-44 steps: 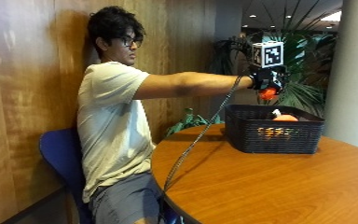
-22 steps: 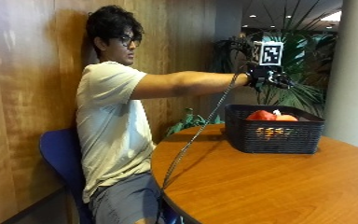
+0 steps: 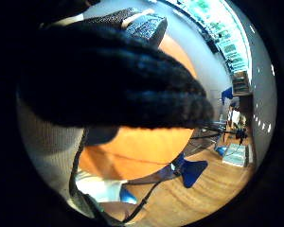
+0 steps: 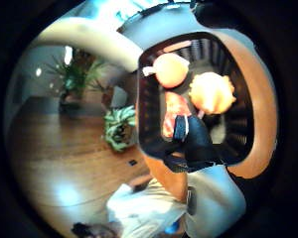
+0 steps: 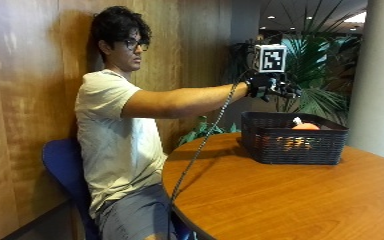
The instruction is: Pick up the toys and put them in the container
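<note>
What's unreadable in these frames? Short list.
- Basket contents, outside view: the wall hides all but one orange toy above the rim.
- Table, little finger side palm view: gloved fingers block most of it.
- Red toy, thumb side palm view: the thumb tip partly covers it; what it is cannot be told.
- Right hand, outside view: too small to show finger detail.

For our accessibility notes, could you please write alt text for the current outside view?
A seated person holds their gloved right hand, fingers spread and holding nothing, in the air above a black basket on a round wooden table. An orange toy shows over the basket's rim.
</note>
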`<state>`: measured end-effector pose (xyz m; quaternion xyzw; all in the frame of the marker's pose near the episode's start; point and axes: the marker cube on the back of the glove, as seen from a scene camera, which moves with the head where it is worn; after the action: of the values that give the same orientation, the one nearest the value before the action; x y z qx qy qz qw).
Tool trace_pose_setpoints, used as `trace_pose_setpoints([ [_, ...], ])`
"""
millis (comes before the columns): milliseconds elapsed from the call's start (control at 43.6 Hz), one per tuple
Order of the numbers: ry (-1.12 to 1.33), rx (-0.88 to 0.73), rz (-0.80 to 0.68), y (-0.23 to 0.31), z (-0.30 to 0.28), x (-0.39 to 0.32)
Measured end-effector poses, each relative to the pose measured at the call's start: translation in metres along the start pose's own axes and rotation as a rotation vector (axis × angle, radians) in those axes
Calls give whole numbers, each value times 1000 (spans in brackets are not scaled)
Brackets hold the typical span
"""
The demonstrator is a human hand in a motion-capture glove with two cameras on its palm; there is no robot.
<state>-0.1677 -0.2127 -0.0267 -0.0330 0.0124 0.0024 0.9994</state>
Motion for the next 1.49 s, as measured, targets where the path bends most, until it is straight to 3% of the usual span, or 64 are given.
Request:
trace_pose_setpoints([
  [138, 61, 44, 115, 48, -2, 37],
  [459, 4, 33, 6, 158, 8, 77],
  [642, 69, 29, 49, 193, 27, 105],
  [734, 133, 23, 84, 205, 40, 117],
  [1009, 28, 31, 116, 231, 58, 131],
  [1491, 22, 37, 132, 240, 66, 140],
])
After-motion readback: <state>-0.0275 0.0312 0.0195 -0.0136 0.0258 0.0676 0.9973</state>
